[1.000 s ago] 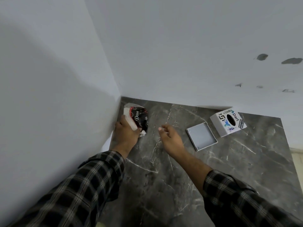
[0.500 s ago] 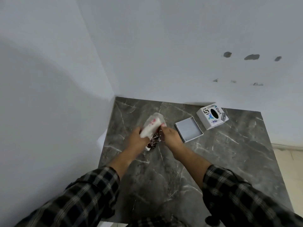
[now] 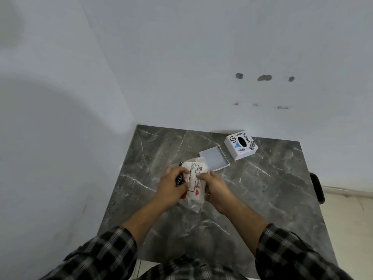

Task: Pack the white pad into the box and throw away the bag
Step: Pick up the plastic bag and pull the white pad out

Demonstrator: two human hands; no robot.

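Observation:
A clear plastic bag (image 3: 195, 183) with black and red print holds something white, over the middle of the grey marble table (image 3: 262, 199). My left hand (image 3: 173, 185) grips the bag's left side, where a dark label shows under the fingers. My right hand (image 3: 215, 184) pinches its right edge. Just beyond the bag lies a shallow open white box tray (image 3: 214, 160), empty inside. Further right stands a white box (image 3: 241, 146) with stickers and a black oval on top. Whether the white pad is inside the bag cannot be made out.
The table stands in a corner, with white walls at the left and back. A dark object (image 3: 317, 187) hangs off the table's right edge. Pale floor shows at the right (image 3: 347, 219).
Both hands have brought the bag from the far left corner toward the table's middle. The right hand joined the left on it, and the bag was turned so its printed clear side faces up.

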